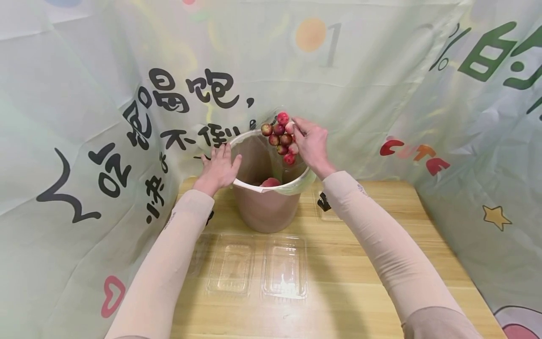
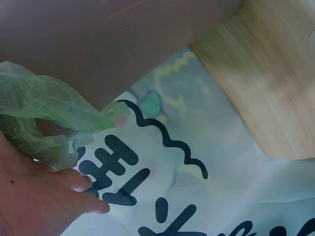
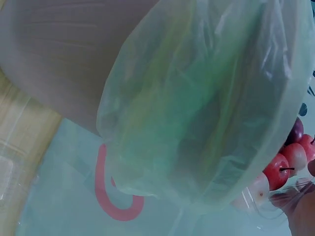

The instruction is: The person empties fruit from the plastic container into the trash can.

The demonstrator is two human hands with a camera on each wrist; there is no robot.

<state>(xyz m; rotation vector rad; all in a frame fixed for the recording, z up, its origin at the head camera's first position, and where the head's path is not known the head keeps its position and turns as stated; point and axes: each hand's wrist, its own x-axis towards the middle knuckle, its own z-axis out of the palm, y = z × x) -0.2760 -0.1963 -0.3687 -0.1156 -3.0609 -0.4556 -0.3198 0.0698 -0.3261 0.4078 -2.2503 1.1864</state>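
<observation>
A grey-pink bin (image 1: 267, 212) stands on the table, its rim draped with a pale green plastic bag (image 3: 172, 123). My right hand (image 1: 312, 143) grips a clear plastic container (image 3: 275, 206), tilted over the bin's right side. Several round fruits (image 1: 279, 134), red to brownish, lie clustered at it; stems show on some in the right wrist view. At the bin's left rim my left hand (image 1: 218, 169) rests with fingers extended, touching the bag's folded edge (image 2: 54, 108). Inside the bin, a reddish thing (image 1: 271, 182) is partly visible; the rest of the contents is hidden.
Two clear plastic trays (image 1: 230, 268) lie on the wooden table (image 1: 338, 282) in front of the bin. Another clear tray (image 1: 328, 214) is partly hidden by my right forearm. Printed cloth (image 1: 360, 94) hangs behind and on both sides, close to the bin.
</observation>
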